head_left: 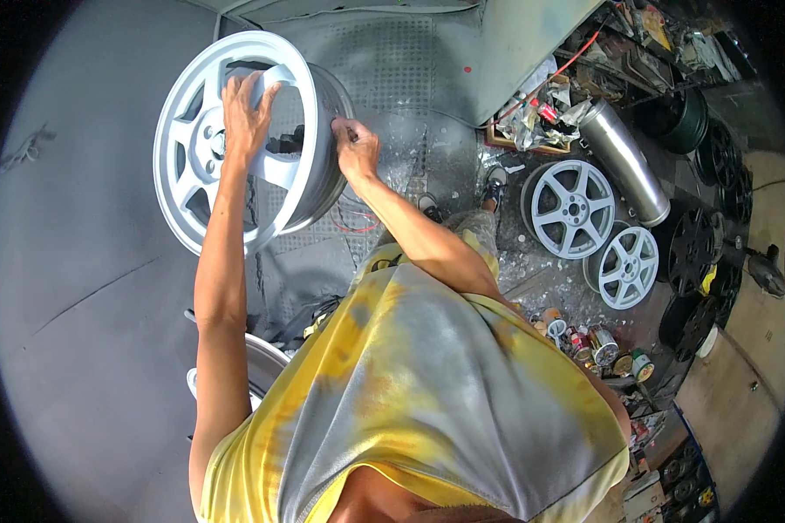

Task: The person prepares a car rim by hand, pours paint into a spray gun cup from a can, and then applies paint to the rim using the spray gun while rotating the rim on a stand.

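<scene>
A white six-spoke wheel rim (185,131) is raised at the upper left, its face tilted toward me. My left hand (246,118) grips it near the top right spoke, with the fingers curled over that spoke beside the hub. At the right side of the rim, my right hand (355,148) has bent fingers against the grey outer barrel; whether they hold its edge or something small is hard to make out.
Two white rims (567,187) rest on the floor at right, beside a steel cylinder (619,157), dark rims (689,248) and paint cans (604,346). A cluttered shelf (637,70) is at upper right. Another rim (262,357) is behind my left arm. A grey wall (70,261) bounds the left.
</scene>
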`<action>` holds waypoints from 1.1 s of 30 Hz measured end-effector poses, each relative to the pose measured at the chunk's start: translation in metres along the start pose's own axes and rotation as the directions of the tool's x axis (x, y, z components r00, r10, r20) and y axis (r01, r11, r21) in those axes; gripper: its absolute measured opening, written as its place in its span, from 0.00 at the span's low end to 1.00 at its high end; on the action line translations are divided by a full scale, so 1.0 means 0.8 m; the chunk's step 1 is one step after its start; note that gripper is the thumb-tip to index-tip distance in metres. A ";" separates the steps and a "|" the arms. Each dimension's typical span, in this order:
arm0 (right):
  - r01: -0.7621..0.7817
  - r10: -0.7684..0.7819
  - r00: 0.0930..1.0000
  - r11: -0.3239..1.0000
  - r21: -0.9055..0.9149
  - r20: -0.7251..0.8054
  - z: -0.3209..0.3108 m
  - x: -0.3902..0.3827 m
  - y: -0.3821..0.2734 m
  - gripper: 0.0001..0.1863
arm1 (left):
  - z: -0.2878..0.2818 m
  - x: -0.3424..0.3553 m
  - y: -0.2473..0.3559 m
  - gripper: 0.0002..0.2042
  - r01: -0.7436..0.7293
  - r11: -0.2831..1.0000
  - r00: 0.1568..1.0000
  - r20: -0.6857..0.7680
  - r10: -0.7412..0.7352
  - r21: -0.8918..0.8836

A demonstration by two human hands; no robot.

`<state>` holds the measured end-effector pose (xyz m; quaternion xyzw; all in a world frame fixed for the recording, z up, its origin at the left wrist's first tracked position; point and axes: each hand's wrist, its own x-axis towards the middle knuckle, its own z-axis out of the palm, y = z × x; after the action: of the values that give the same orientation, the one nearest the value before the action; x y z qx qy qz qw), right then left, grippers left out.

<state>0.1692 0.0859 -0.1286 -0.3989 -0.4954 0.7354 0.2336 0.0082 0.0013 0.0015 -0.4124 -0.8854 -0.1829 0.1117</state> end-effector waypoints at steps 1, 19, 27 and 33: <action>0.024 -0.024 1.000 1.000 -0.003 -0.001 0.001 -0.003 -0.001 0.14 | -0.001 0.001 0.000 0.25 0.012 1.000 1.000 0.004 -0.012 0.016; -0.053 0.048 0.997 0.995 -0.079 -0.061 0.015 0.016 -0.012 0.16 | -0.001 -0.002 0.002 0.25 0.006 1.000 1.000 -0.017 -0.005 0.016; -0.052 0.047 0.997 0.994 -0.096 -0.055 0.014 0.011 -0.012 0.15 | -0.002 -0.002 0.008 0.24 0.029 1.000 1.000 -0.006 -0.029 -0.006; -0.050 0.052 0.997 0.998 0.030 -0.060 0.017 0.024 -0.001 0.16 | -0.002 0.005 0.004 0.25 0.024 1.000 1.000 -0.006 -0.024 0.018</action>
<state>0.1468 0.0934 -0.1319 -0.4302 -0.4674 0.7355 0.2354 0.0083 0.0056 0.0055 -0.4004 -0.8916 -0.1774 0.1156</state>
